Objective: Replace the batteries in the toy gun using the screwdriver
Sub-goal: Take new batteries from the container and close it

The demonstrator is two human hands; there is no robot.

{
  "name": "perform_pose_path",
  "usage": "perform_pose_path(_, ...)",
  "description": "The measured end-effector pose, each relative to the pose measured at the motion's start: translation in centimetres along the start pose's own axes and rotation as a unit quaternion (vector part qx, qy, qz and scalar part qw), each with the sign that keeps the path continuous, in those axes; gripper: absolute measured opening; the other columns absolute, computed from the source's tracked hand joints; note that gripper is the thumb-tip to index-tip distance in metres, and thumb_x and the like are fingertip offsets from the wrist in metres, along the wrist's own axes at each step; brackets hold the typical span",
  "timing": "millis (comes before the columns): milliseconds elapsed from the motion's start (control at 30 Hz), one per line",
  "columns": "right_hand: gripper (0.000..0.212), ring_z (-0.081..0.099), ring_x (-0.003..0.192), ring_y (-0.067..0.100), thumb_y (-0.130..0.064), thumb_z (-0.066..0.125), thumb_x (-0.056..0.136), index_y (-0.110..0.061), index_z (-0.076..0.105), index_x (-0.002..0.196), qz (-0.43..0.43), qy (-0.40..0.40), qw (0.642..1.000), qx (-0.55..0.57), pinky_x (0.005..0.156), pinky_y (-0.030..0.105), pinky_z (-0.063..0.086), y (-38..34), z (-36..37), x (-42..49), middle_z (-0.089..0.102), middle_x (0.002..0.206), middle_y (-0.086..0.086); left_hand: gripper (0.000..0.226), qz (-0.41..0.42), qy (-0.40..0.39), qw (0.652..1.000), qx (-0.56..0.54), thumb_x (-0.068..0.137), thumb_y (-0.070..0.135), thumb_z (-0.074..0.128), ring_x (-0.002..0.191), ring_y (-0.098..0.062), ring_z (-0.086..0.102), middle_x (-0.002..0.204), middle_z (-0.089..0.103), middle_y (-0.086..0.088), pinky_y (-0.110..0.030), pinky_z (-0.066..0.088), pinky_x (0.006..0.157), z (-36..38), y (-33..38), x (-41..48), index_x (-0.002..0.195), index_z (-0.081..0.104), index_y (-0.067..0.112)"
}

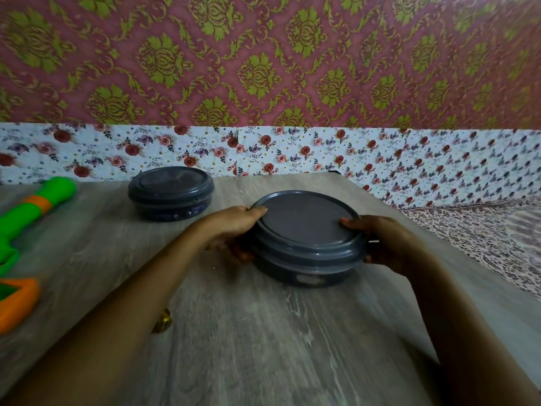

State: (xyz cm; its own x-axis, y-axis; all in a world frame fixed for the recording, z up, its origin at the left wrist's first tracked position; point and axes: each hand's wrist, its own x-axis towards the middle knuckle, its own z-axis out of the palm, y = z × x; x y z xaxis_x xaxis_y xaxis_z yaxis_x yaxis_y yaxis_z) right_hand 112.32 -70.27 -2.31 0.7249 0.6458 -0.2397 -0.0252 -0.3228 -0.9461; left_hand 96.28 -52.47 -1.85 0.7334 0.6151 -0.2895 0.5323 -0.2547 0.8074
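Grey wood-grain laminate forms the table (263, 341), on which 2 round, dark-grey containers are seen. The nearer container (307, 253), right of centre, is gripped from both sides by 2 bare hands. The left hand (234, 227) is curled round its left side, with the thumb laid on the rim of the lid (304, 218) and the fingers tucked under the flange against the wall. The right hand (383, 244) is curled round the right side in the same way, thumb tip on the lid's rim and fingers wrapped down the wall. The lid is seated on the container. Whether the base rests on the table or is held just above it cannot be told.

The 2nd container (171, 194), also lidded, stands farther back and to the left, well apart from the 1st and near the table's far edge. The toy gun (32, 218), of green plastic with orange parts, lies at the left edge of the table, partly cut off by the frame and well apart from both hands. A small gold-coloured object (162, 320), too blurred to be identified, lies just beside the left forearm (140, 288).

Behind the table, a white floral band (292, 153) is seen under maroon wallpaper (263, 54) with green-gold motifs. Patterned fabric (483, 238) is seen to the right.
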Motion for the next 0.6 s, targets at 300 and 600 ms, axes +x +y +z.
perform_pose_path(300,0.05,0.054,0.074,0.019,-0.047,0.062,0.078,-0.009,0.055,0.11,-0.001,0.055,0.996,-0.072,0.057,0.029,0.046,0.2,0.2,0.3,0.057,0.084,0.007,0.035,0.051,0.093,0.991,-0.077,0.094,0.04,0.043,0.036,-0.011,0.035,0.048,0.042,-0.001,-0.012,0.027,0.035,1.0,-0.7,1.0,0.068,0.057,0.02)
perform_pose_path(600,0.048,0.056,0.084,0.019,-0.035,0.065,0.08,-0.014,0.052,0.122,-0.059,0.131,0.988,-0.057,0.066,0.036,0.052,0.3,-0.4,0.4,0.057,0.105,0.011,0.044,0.065,0.014,0.997,-0.034,0.094,0.046,0.041,0.045,-0.011,0.048,0.064,0.062,-0.006,-0.017,0.041,0.04,1.4,0.0,0.4,0.132,0.042,0.024)
